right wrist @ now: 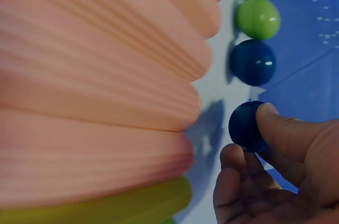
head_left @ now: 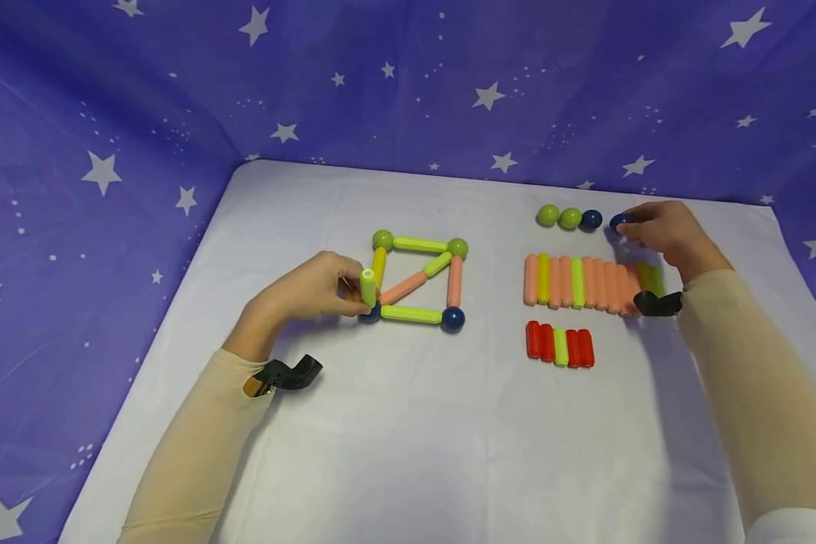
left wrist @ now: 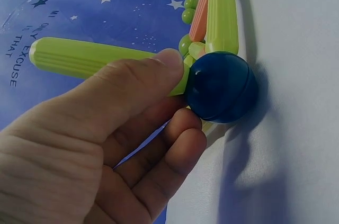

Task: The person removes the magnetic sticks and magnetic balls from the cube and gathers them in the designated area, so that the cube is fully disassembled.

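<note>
My left hand (head_left: 316, 287) pinches a ridged lime-green building rod (head_left: 369, 289) between thumb and fingers. The rod stands upright, its lower end against a dark blue ball (left wrist: 222, 87). That ball is the near left corner of a flat square of rods, with another blue ball (head_left: 452, 319) at the near right and green balls (head_left: 383, 240) at the far corners. A diagonal of one pink rod (head_left: 405, 288) and one lime rod (head_left: 438, 264) crosses it. At the far right, my right hand (head_left: 666, 230) pinches a loose blue ball (right wrist: 244, 126) with thumb and fingertips.
Two green balls (head_left: 548, 215) and a blue ball (head_left: 591, 220) line up left of my right hand. Below them lies a row of mostly pink rods (head_left: 588, 281), partly under my right wrist. Short red rods (head_left: 533, 340) with one lime rod lie nearer. A starry purple cloth (head_left: 408, 113) surrounds the white table.
</note>
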Available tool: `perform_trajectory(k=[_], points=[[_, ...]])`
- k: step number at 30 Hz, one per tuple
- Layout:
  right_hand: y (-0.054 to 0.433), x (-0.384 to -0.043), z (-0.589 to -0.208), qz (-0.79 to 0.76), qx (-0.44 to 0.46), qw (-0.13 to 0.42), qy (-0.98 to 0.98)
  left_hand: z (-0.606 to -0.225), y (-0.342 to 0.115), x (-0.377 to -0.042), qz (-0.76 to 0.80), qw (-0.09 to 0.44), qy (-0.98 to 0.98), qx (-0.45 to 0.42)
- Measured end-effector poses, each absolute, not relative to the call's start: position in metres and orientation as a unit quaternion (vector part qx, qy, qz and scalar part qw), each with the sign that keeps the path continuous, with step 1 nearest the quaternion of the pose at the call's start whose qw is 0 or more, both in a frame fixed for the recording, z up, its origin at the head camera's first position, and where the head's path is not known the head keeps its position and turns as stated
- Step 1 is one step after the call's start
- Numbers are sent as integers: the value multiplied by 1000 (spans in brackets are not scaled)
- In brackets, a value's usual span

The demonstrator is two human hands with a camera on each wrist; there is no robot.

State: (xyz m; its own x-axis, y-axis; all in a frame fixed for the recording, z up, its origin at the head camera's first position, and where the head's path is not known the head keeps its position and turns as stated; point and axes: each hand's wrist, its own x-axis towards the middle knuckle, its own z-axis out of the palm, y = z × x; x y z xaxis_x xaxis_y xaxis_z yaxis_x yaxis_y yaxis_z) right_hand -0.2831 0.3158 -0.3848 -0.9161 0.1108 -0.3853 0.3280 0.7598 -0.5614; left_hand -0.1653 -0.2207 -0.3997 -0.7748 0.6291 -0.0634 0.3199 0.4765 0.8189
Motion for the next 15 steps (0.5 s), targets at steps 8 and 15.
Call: perform_trajectory(k=[8, 15], points=[[312, -297, -395, -290, 108, 164, 937, -399, -219, -163, 415, 175, 842, 298], [308, -296, -391, -299, 104, 182, 931, -399, -219, -165, 408, 164, 845, 303]])
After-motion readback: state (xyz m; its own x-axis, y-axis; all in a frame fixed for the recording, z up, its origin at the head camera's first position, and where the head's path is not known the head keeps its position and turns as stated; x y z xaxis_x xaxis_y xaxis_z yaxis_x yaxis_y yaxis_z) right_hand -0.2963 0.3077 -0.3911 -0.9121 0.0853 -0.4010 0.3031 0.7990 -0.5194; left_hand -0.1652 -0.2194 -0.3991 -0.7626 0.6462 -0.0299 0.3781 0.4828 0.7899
